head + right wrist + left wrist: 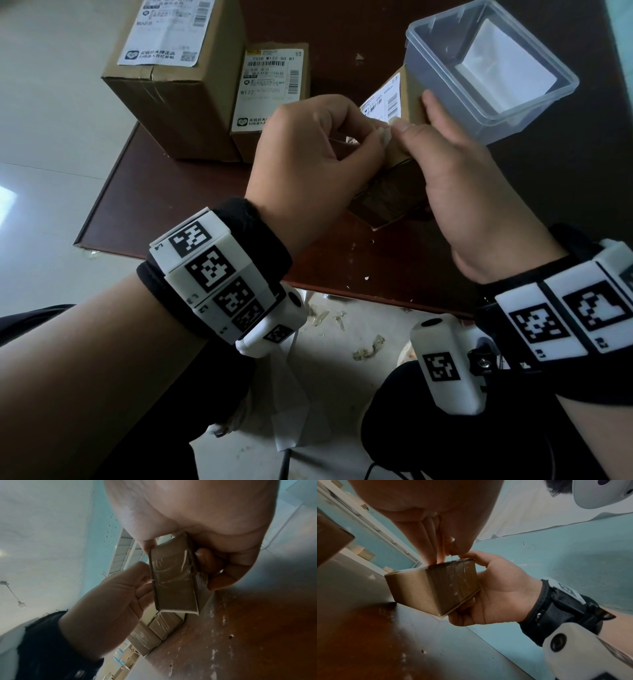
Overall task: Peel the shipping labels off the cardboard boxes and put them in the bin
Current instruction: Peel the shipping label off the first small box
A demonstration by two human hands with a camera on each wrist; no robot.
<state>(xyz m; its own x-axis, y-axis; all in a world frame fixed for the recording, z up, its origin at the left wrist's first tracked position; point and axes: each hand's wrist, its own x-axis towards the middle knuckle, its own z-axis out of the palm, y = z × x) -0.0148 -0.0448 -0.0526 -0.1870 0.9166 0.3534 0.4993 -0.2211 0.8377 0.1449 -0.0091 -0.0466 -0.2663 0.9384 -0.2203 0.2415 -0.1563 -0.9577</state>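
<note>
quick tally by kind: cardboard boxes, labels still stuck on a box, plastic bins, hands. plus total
Cardboard boxes: 3, large box, middle box, held box
Labels still on a box: 3, large label, middle label, held-box label
Plastic bins: 1, clear bin
Hands: 2, left hand, right hand
Total: 9

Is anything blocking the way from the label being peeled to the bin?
Nothing visible. The bin stands open right behind the held box; the left hand pinches the label, and the right hand grips the box.
</note>
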